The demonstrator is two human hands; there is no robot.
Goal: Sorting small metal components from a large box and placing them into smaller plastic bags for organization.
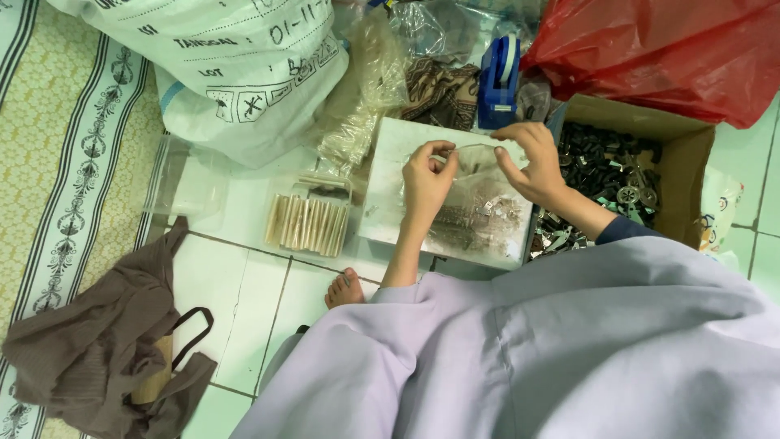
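A brown cloth bag (106, 349) is seen at 8 o'clock on the tiled floor (244, 293), and a white sack (219, 65) at 11 o'clock. A bundle of pale sticks (307, 225) is laid just left of the white tray (390, 162).

A clear bag (475, 207) of small metal parts is held over the tray. Its mouth is pinched by the left hand (426, 179) at the left corner and by the right hand (532, 162) at the right corner, both clenched on the film. The bag's long axis hangs toward 6 o'clock from both grips; the hands are equally near.

At 3 o'clock, a cardboard box (691, 154) of dark parts is noted.
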